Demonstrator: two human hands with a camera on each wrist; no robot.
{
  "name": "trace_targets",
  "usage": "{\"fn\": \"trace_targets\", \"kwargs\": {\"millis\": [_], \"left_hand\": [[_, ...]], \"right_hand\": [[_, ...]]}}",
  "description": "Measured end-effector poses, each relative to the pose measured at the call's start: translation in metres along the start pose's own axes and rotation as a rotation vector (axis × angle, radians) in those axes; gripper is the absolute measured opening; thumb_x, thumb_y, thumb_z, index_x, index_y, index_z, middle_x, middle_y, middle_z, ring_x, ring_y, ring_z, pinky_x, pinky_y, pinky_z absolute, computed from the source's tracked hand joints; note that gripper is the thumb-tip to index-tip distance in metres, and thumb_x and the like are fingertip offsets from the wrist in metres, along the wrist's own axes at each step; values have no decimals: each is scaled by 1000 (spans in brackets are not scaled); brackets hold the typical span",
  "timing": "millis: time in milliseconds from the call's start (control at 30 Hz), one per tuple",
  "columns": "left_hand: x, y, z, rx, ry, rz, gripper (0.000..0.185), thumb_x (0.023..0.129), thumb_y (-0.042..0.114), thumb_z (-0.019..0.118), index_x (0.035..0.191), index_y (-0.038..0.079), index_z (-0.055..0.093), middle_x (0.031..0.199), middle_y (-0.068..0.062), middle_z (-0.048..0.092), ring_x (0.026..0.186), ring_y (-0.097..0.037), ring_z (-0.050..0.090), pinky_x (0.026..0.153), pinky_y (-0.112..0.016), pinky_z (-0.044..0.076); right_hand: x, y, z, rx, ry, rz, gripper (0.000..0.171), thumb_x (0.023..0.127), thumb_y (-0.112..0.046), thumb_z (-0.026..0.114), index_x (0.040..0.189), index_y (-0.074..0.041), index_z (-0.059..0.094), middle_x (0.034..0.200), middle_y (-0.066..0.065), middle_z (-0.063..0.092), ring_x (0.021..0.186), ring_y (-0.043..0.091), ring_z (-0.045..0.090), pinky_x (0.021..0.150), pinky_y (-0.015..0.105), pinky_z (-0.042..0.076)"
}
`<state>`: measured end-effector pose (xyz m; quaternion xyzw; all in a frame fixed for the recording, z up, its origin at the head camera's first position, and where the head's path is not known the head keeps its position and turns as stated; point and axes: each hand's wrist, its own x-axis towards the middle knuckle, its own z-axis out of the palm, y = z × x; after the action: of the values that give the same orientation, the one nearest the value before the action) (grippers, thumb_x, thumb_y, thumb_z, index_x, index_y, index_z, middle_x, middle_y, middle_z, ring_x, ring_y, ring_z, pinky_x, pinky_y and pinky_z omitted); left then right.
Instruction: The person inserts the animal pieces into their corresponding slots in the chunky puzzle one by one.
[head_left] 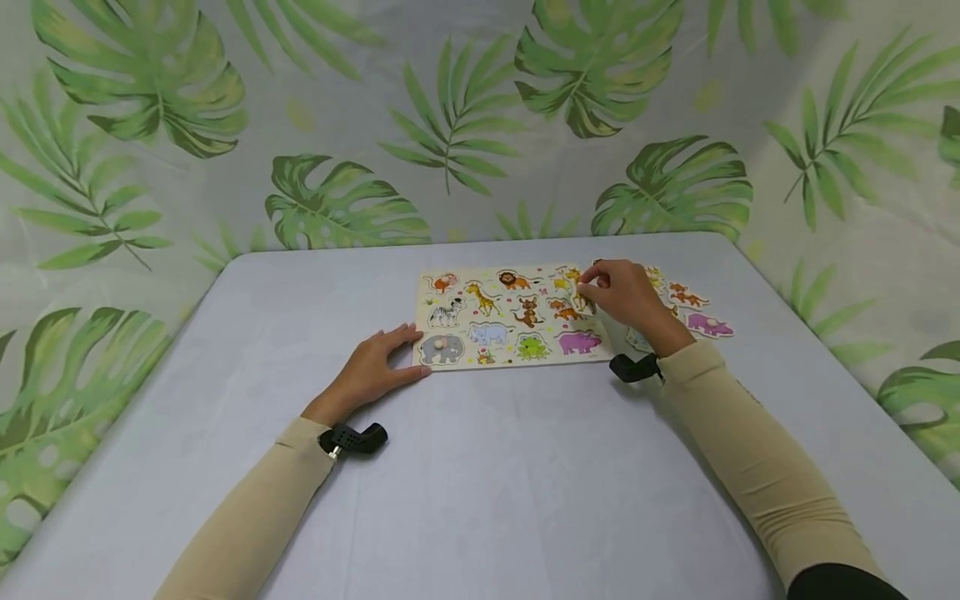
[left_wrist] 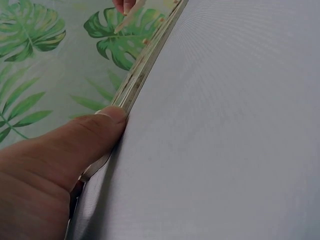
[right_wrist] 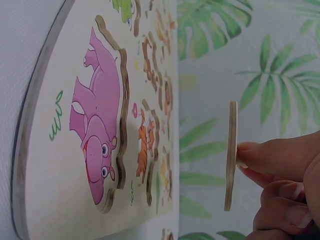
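The left hand [left_wrist: 55,165] presses its thumb [left_wrist: 100,127] against the puzzle board's edge [left_wrist: 137,82]. The board runs toward one o'clock over the grey table [left_wrist: 225,140].

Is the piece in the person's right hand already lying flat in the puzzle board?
No. In the right wrist view the piece, pinched by the fingers, hangs clear of the puzzle board.

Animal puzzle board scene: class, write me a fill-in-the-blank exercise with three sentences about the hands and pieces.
1. The left hand rests against the puzzle board beside the grey ____.
2. The right hand pinches a flat wooden piece held ____ the board, not touching it.
3. The hippo seated in the board is coloured ____.

Missing words: elephant; above; purple
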<state>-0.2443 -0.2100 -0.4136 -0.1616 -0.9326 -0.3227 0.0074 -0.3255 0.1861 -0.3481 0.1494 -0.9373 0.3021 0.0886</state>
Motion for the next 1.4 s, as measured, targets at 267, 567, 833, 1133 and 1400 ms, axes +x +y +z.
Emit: {"fn": "trace_targets", "kwargs": {"millis": [267, 567, 833, 1133, 1400], "left_hand": [[0, 0, 0, -2, 5, 5, 70, 83, 50, 72, 139, 15, 52, 151, -6, 39, 142, -33, 28, 118, -50, 17], [-3, 0, 1, 12, -1, 2, 71, 82, 52, 72, 139, 15, 52, 151, -7, 39, 141, -36, 28, 116, -53, 18], [-2, -1, 1, 26, -5, 12, 70, 83, 51, 71, 140, 15, 52, 151, -7, 39, 141, -32, 29, 117, -51, 18], [-3, -1, -3, 17, -7, -25, 69, 82, 51, 72, 140, 17, 52, 152, -6, 39, 140, -43, 26, 115, -56, 20], [-1, 0, -2, 19, -4, 4, 69, 83, 50, 72, 140, 16, 52, 151, -7, 39, 141, -37, 28, 116, -53, 18]], "right_hand": [[-1, -3, -1, -10, 2, -12, 18, 92, -21, 67, 99, -5, 71, 64, 9, 45, 57, 23, 39, 53, 35, 33], [-5, -3, 6, 16, -18, -15, 21, 92, -21, 67, 101, -3, 70, 67, 9, 47, 61, 24, 40, 55, 35, 33], [-3, -2, 8, 11, -11, -46, 18, 92, -20, 67, 99, -4, 70, 66, 9, 48, 59, 23, 40, 54, 34, 34], [1, -12, 7, -1, -21, -51, 18, 92, -21, 67, 99, -6, 71, 65, 9, 48, 59, 23, 41, 54, 35, 34], [-5, -13, 12, 8, -17, -51, 16, 91, -19, 68, 98, -5, 72, 71, 10, 52, 63, 24, 45, 57, 36, 37]]}}
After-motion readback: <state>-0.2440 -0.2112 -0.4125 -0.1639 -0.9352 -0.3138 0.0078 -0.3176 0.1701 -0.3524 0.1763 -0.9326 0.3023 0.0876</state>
